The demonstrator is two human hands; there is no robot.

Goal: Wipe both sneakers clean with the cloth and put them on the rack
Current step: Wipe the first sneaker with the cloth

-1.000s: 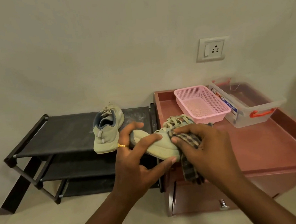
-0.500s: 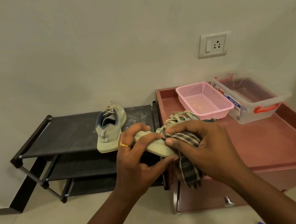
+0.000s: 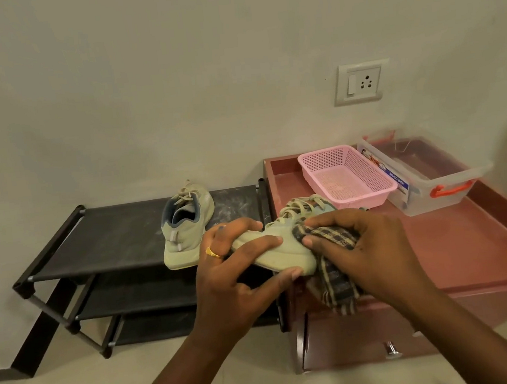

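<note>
The left hand (image 3: 233, 275), a gold ring (image 3: 212, 252) on one finger, grips a pale green sneaker (image 3: 280, 251) by one end, fingers and thumb curled round it. The shoe is held in the air in front of the right end of the black rack (image 3: 109, 235), laces pointing away from the rack. The right hand (image 3: 368, 251) holds a checked cloth (image 3: 335, 264) pressed against the sneaker's side, and the cloth's loose tail hangs below. The other sneaker (image 3: 187, 227) stands upright on the rack's top shelf, in its right half, heel toward the person. A reddish cabinet (image 3: 439, 244) stands just beside the rack's right end. On it are a pink basket (image 3: 347, 175) and, farther from the rack, a clear box (image 3: 426, 180).
</note>
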